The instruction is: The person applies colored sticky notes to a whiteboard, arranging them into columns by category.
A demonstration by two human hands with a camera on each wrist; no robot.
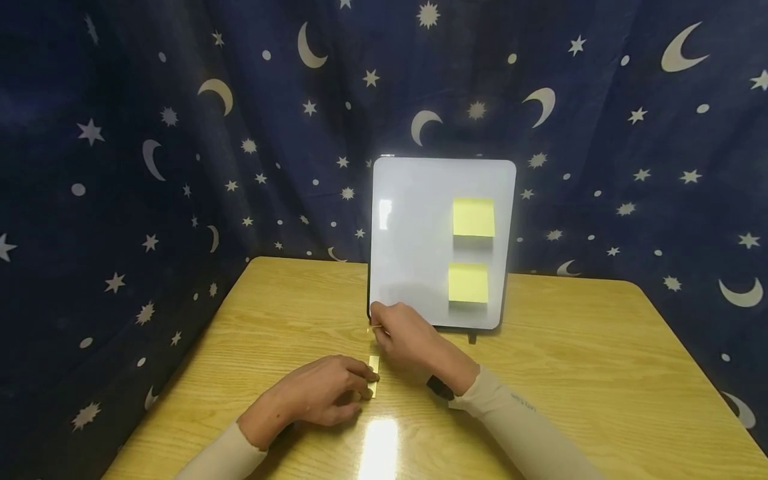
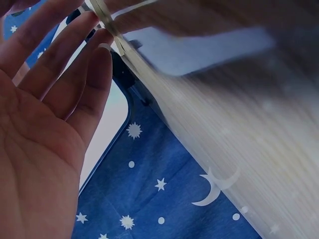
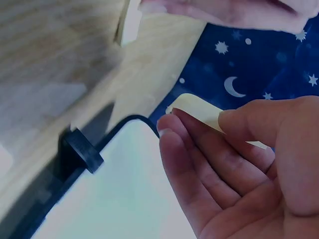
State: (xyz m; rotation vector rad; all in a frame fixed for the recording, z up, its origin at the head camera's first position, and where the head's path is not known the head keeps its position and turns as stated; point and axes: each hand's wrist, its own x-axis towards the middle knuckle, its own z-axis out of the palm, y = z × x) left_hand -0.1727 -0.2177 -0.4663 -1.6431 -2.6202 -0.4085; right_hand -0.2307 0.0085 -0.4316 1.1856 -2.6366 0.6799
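Observation:
My right hand [image 1: 411, 337] pinches a pale yellow sticky note [image 3: 197, 110] between thumb and fingers, by the lower left corner of a whiteboard [image 1: 414, 247]. From the head camera only a thin edge of that note shows. The fingertips of my left hand [image 1: 327, 392] rest on a narrow yellow sticky-note pad [image 1: 374, 363] lying on the table, partly covered by those fingers. On the whiteboard's right side are two yellow sticky notes, an upper note [image 1: 473, 217] and a lower note [image 1: 468, 283], their bottom edges lifting off the surface.
The whiteboard stands upright near the back of the wooden table [image 1: 288, 300], with a small dark foot [image 1: 472, 338] under its lower edge. A dark blue curtain [image 1: 270, 133] with moons and stars hangs behind and to the left.

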